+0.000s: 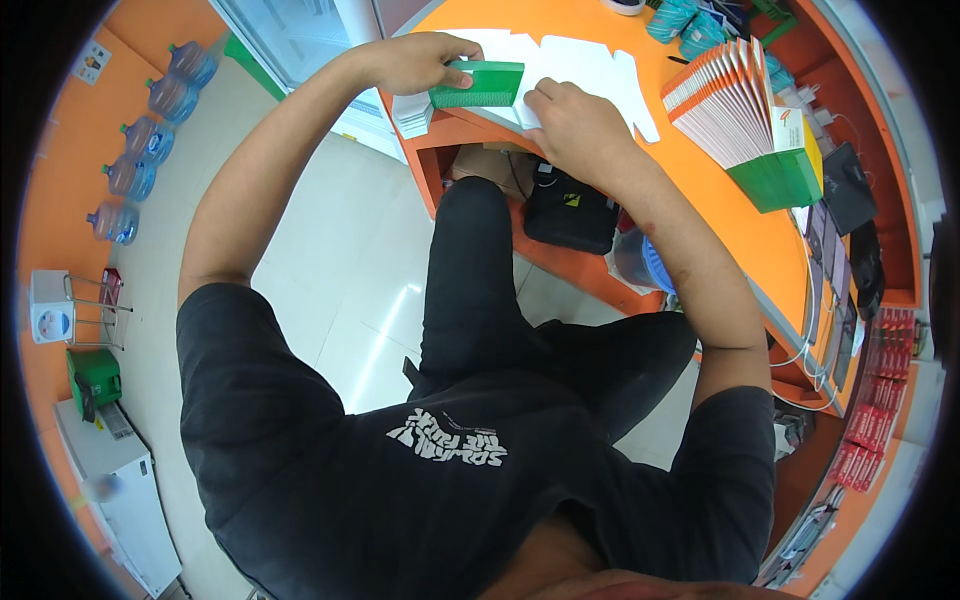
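Note:
My left hand (425,60) grips a small green cardboard box (485,85) by its left end, thumb on its upper face, over the near edge of the orange table. Just off the box's right end, my right hand (580,125) has its fingers curled together beside a narrow white piece. Whether that piece is a flap of the box I cannot tell, and what the fingertips pinch is hidden. Flat white die-cut card blanks (590,70) lie on the table behind both hands. Under the box, at the table's left end, sits a stack of white cards (412,113).
A fanned row of orange-and-white folded boxes (720,105) stands at the right, against a green box (780,180). Teal wrapped bundles (672,18) lie farther back. Below the tabletop are a black bag (572,210) and a blue bin (640,260). Water bottles (130,175) line the left wall.

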Motion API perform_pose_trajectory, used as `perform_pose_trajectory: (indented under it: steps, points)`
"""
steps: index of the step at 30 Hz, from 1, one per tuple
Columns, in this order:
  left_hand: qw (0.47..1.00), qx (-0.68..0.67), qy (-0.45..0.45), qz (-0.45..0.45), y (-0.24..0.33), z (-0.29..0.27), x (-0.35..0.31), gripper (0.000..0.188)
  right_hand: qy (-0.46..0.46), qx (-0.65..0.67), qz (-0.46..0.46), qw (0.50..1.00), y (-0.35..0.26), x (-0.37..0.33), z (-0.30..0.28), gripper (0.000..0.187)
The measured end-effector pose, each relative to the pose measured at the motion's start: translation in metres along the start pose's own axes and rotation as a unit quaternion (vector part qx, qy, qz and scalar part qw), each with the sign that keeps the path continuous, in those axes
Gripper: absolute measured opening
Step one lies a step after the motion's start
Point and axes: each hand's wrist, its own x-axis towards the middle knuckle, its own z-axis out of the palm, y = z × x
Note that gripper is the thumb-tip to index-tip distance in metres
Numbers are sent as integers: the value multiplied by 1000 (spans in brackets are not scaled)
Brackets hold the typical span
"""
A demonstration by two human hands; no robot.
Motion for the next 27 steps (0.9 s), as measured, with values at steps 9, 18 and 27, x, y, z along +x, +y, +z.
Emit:
perform_pose_trajectory:
  steps: [9, 18, 27]
  points:
    - [999, 5, 26, 46, 11, 5, -13, 28, -172, 127, 0, 977, 60, 63, -11, 38]
    - [995, 31, 88, 37, 28, 25, -22, 20, -341, 108, 79, 930, 94, 99, -2, 72]
    - [991, 18, 126, 48, 23, 6, -25, 24, 32, 101, 2, 994, 59, -42, -16, 41]
